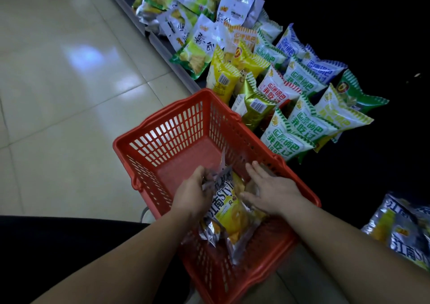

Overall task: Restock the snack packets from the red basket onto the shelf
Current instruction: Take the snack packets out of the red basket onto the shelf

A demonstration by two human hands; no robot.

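The red basket [162, 138] stands on the pale tiled floor [58, 70], just beside the low shelf [160, 44], whose grey front edge runs from the far middle toward the basket's far corner. The far half of the basket shows only its bare bottom. In the near half lie a few snack packets [232, 213], silver and yellow, one on top of another and tilted against the near right wall.

Both hands are inside the basket. The left hand [193, 194] grips the far top edge of the upper packet, with the fingers curled round the crinkled silver seam. The right hand [270, 192] lies palm down on the right side of the same pile. Its fingers are straight and a little spread, and they point to the far side, close to the basket's right wall. Whether its thumb holds the packet I cannot tell.

On the shelf, to the right of the basket, many packets stand close together. There are green and white packets [286, 138] nearest the basket, yellow packets [222, 77] at the shelf's edge, blue packets [290, 42] further back, and white packets with green print [197, 47] on the far side. These rows fill the shelf beside the basket. At the near right, well apart from them, lie more silver and yellow packets [400, 229]. The back of the shelf is dark.
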